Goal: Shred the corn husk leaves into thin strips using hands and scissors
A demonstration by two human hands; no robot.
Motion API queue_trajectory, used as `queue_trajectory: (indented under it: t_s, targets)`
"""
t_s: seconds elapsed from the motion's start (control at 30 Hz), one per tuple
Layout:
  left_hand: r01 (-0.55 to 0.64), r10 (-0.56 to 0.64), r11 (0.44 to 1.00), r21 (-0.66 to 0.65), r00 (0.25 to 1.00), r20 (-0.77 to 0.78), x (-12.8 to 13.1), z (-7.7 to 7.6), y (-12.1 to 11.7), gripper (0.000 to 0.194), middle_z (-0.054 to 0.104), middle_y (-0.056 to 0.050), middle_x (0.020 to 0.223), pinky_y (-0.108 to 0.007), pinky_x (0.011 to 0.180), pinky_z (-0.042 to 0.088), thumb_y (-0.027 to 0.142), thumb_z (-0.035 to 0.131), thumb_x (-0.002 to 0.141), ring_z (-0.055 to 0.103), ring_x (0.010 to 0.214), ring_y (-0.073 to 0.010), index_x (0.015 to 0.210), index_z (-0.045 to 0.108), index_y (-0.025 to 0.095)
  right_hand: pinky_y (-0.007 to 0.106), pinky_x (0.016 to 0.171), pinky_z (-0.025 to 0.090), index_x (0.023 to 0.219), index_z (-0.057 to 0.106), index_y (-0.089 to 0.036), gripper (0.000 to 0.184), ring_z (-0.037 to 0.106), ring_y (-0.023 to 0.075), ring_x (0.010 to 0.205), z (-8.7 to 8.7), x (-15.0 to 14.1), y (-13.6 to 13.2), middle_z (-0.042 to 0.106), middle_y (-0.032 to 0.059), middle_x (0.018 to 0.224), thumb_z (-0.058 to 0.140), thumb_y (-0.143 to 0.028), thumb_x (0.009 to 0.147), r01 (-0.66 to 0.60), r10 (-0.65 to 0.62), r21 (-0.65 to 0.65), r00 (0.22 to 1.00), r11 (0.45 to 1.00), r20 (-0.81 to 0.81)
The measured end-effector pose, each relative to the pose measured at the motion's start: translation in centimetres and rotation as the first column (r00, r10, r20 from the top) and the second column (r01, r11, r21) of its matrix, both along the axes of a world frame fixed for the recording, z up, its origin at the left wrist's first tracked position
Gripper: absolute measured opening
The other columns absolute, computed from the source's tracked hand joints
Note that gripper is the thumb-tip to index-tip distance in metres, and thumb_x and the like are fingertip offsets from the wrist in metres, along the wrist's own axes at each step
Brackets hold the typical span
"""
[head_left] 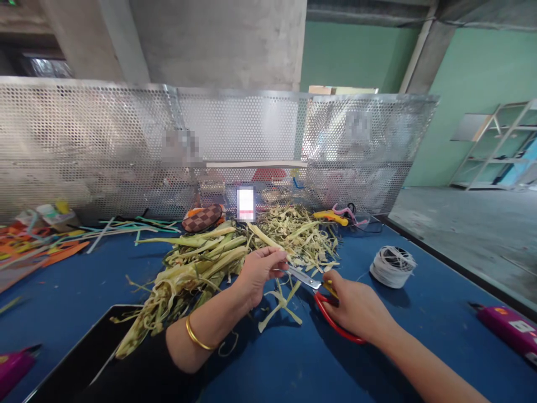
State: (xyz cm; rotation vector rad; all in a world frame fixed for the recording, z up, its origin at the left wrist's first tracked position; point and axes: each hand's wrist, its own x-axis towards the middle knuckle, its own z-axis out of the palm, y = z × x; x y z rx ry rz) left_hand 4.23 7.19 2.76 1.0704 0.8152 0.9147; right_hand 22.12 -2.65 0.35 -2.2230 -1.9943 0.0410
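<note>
My left hand [260, 273] pinches a pale strip of corn husk [265, 235], which points up and away from the fingers. In my right hand [354, 305] is a pair of scissors [335, 323] with red handles, its blades reaching toward the left fingertips. Whether the blades touch the husk, I cannot tell. Below the hands, a husk piece tied or crossed into an X shape [283, 305] lies on the blue table [268, 372]. A bundle of long husks [188, 274] spreads to the left, and a heap of shredded husk [300, 235] lies behind the hands.
To the right sit a roll of white twine [393, 267] and a purple tool [507, 330]. A black tray [84, 350] is at lower left. Along the perforated metal screen [241, 123] are a checked pouch [202, 218], a lit phone [245, 202] and a yellow-handled tool [331, 217].
</note>
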Motion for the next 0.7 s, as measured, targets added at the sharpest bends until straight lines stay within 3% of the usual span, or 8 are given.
queue_trajectory:
  t_s: [0.2,0.27,0.33,0.4,0.47,0.53,0.6,0.7]
  targets:
    - [0.028,-0.029,0.995,0.091,1.000,0.005,0.0,1.5,-1.6,0.017,0.059,0.001,0.060,-0.019,0.055,0.042,0.028,0.071,0.066,0.055,0.056,-0.0082,0.065,0.061,0.015,0.028,0.055,0.034,0.088,0.060,-0.016,0.018,0.063,0.0232,0.070,-0.1,-0.1,-0.5,0.064,0.0120,0.085,0.045,-0.024,0.083,-0.118,0.124,-0.047,0.982,0.992,0.145]
    - [0.034,-0.035,0.992,0.122,0.999,0.006,0.0,2.0,-2.4,0.017,0.059,0.000,0.059,-0.020,0.056,0.041,0.029,0.071,0.066,0.054,0.056,-0.0084,0.065,0.060,0.015,0.029,0.059,0.038,0.081,0.063,-0.017,0.021,0.063,0.0221,0.071,0.1,0.2,-0.5,0.063,0.0119,0.089,0.044,-0.025,0.083,-0.141,0.140,-0.005,0.987,0.990,0.083]
    - [0.036,-0.039,0.988,0.152,0.999,0.016,0.1,2.3,-3.4,0.017,0.060,0.000,0.058,-0.020,0.057,0.041,0.029,0.071,0.065,0.054,0.056,-0.0089,0.064,0.060,0.015,0.031,0.066,0.043,0.086,0.065,-0.019,0.023,0.063,0.0213,0.076,0.5,0.2,-0.6,0.064,0.0096,0.091,0.044,-0.028,0.085,-0.139,0.157,0.124,0.976,0.983,-0.149]
    - [0.029,-0.036,0.984,0.176,0.999,0.037,0.3,2.5,-4.3,0.017,0.061,0.000,0.059,-0.021,0.059,0.041,0.029,0.071,0.063,0.054,0.058,-0.0095,0.063,0.060,0.015,0.033,0.074,0.047,0.098,0.063,-0.021,0.024,0.063,0.0207,0.081,1.2,-0.5,-0.7,0.067,0.0062,0.090,0.050,-0.035,0.083,-0.069,0.203,0.266,0.830,0.961,-0.519]
    - [0.019,-0.030,0.981,0.191,0.998,0.057,0.4,2.4,-5.1,0.018,0.062,0.000,0.060,-0.021,0.060,0.042,0.029,0.071,0.063,0.055,0.061,-0.0105,0.064,0.060,0.015,0.032,0.075,0.050,0.098,0.061,-0.021,0.030,0.064,0.0211,0.083,2.0,-1.9,-0.8,0.069,0.0046,0.087,0.062,-0.040,0.074,0.024,0.251,0.307,0.518,0.951,-0.818]
    - [0.004,-0.018,0.980,0.198,0.997,0.069,0.5,2.3,-5.6,0.018,0.062,0.000,0.062,-0.021,0.060,0.042,0.029,0.072,0.062,0.055,0.062,-0.0109,0.065,0.061,0.015,0.032,0.073,0.051,0.087,0.060,-0.020,0.033,0.065,0.0207,0.079,2.8,-3.5,-0.9,0.069,0.0029,0.080,0.072,-0.041,0.064,0.079,0.274,0.308,0.287,0.948,-0.918]
    - [-0.012,-0.001,0.979,0.206,0.998,0.063,0.6,2.1,-5.8,0.019,0.060,0.001,0.063,-0.021,0.058,0.041,0.029,0.072,0.062,0.053,0.061,-0.0100,0.066,0.061,0.015,0.030,0.066,0.051,0.076,0.061,-0.019,0.032,0.062,0.0176,0.067,3.4,-4.9,-1.0,0.066,0.0003,0.068,0.076,-0.043,0.060,0.169,0.281,0.314,0.193,0.934,-0.940]
    - [-0.010,-0.002,0.977,0.215,0.998,0.056,0.6,1.7,-5.9,0.018,0.056,0.003,0.060,-0.020,0.055,0.039,0.028,0.071,0.063,0.049,0.057,-0.0081,0.064,0.060,0.014,0.027,0.057,0.048,0.066,0.060,-0.018,0.035,0.057,0.0141,0.056,3.7,-5.7,-1.0,0.062,-0.0013,0.058,0.078,-0.046,0.057,0.263,0.288,0.314,0.134,0.912,-0.948]
